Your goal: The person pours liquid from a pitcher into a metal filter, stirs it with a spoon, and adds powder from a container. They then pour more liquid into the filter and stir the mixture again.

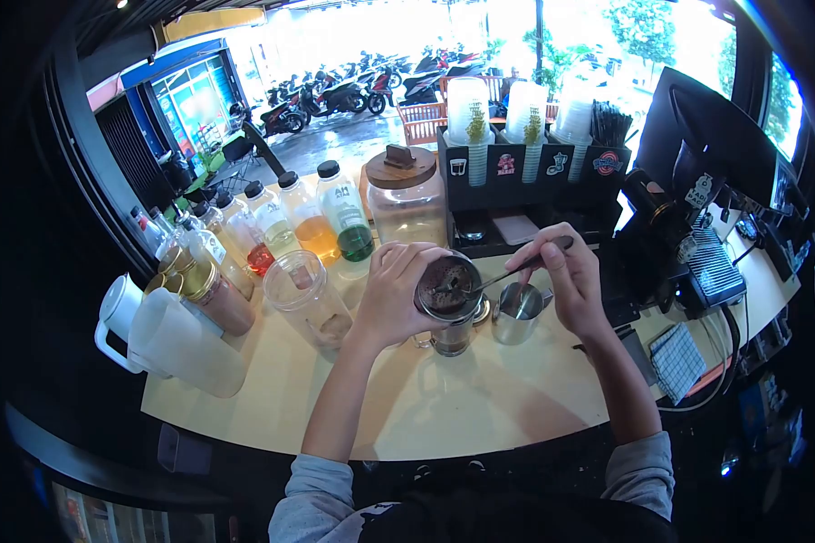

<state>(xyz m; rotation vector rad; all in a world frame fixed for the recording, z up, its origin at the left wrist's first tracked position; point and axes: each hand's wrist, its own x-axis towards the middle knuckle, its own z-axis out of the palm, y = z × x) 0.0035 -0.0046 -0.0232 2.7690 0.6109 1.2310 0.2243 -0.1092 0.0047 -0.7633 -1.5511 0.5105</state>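
Note:
My left hand [391,291] is wrapped around a metal cup [447,271], tilted so that its mouth faces me. Dark brown stuff coats the inside of the cup. Between the fingers of my right hand [568,279] is the dark handle of a spoon [498,279], whose bowl end reaches into the cup. Directly below the cup stands a glass [453,342], partly hidden by it, with something dark inside. A metal pitcher [516,326] rests on the counter under my right hand. Left of my left wrist is a clear plastic jar [308,303] with a little brown material at its bottom.
Bottles of coloured liquid [317,231] line the counter's left side, near a frosted jug [186,348]. A wooden-lidded glass jar [407,204] stands behind my hands. A black organizer [539,172] holds stacked cups. To the right are a checked cloth [677,362] and a dark monitor [706,136].

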